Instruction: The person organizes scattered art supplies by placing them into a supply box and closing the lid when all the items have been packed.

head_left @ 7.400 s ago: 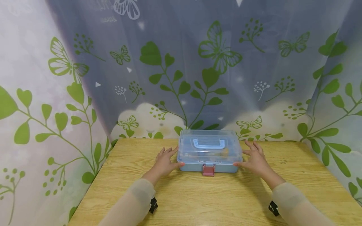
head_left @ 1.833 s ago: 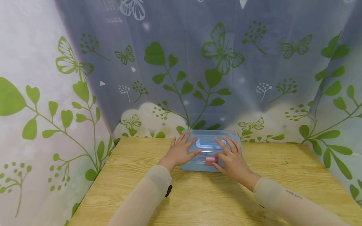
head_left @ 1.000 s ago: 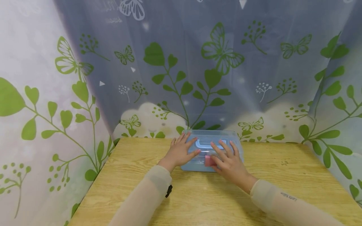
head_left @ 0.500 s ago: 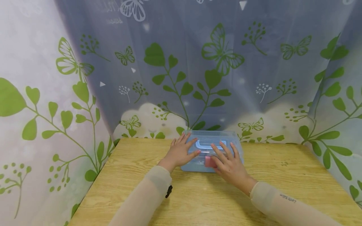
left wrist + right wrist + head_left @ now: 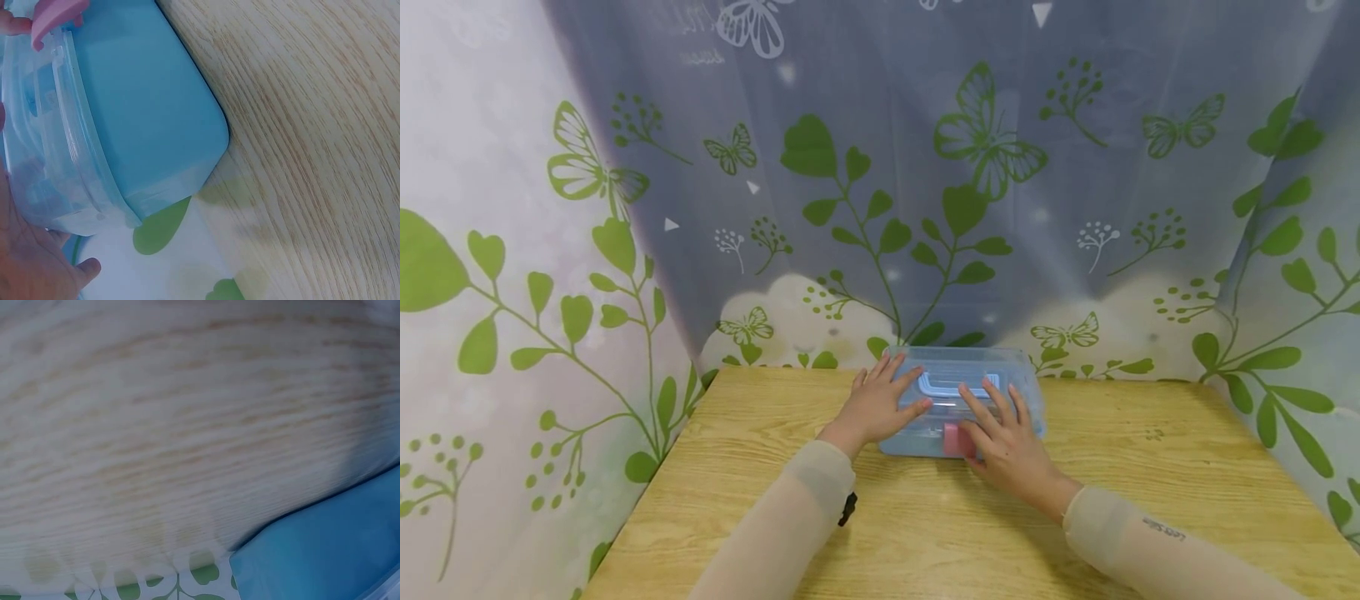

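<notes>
A light-blue plastic storage box point(image 5: 910, 447) with a clear lid point(image 5: 958, 358) sits at the far side of the table, lid down. My left hand point(image 5: 872, 406) rests on the lid's left part, fingers spread beside the blue carry handle point(image 5: 940, 391). My right hand point(image 5: 1018, 446) has its index finger and thumb on the pink latch point(image 5: 953, 439) at the box front, its other fingers lying across the lid. In the left wrist view the latch point(image 5: 59, 14) tilts out from the box, a fingertip against its edge. The right wrist view shows a blue box corner point(image 5: 319, 556) only.
A wooden table point(image 5: 760, 517) spreads in front of and on both sides of the box. Right behind the box hangs a curtain point(image 5: 850, 250) printed with leaves and butterflies, which also encloses the left and right sides.
From holding the box's sides, both hands have come onto the lid, the right at the latch. Over the last second the latch has tipped slightly lower; the left hand stays put.
</notes>
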The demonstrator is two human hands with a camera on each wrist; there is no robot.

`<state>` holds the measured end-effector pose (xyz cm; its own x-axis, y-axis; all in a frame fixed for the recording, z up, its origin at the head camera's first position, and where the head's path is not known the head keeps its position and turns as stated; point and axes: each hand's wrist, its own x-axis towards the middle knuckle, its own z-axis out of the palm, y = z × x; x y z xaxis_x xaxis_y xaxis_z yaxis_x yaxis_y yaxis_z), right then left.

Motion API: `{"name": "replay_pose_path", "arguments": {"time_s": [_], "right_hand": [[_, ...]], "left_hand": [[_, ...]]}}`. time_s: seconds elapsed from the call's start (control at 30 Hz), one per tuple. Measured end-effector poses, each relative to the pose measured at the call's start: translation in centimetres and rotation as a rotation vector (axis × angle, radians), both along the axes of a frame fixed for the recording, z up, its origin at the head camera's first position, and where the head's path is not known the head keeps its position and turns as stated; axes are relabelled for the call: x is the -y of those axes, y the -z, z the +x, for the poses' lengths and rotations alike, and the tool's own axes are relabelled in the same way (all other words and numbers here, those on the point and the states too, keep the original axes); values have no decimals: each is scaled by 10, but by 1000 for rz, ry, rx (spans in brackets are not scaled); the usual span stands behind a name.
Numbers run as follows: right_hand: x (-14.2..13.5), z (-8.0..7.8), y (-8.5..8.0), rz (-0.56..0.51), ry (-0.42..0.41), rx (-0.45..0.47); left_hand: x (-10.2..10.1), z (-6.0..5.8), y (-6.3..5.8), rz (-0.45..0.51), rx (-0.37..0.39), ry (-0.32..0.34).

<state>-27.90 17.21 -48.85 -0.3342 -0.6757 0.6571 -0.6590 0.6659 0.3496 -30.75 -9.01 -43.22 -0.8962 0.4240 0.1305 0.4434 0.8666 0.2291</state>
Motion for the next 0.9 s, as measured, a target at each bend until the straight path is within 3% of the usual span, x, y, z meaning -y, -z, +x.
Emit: {"name": "replay_pose_path", "arguments": {"time_s": [0.43, 0.67, 0.9], "right_hand": [[0, 1, 2, -11, -12, 109], [-2, -1, 7, -20, -28, 114], [2, -1, 5, -10, -13, 95]], "left_hand": [[0, -2, 3, 26, -11, 20], [1, -6, 8, 28, -6, 24], [1, -2, 2, 38, -4, 23]]}}
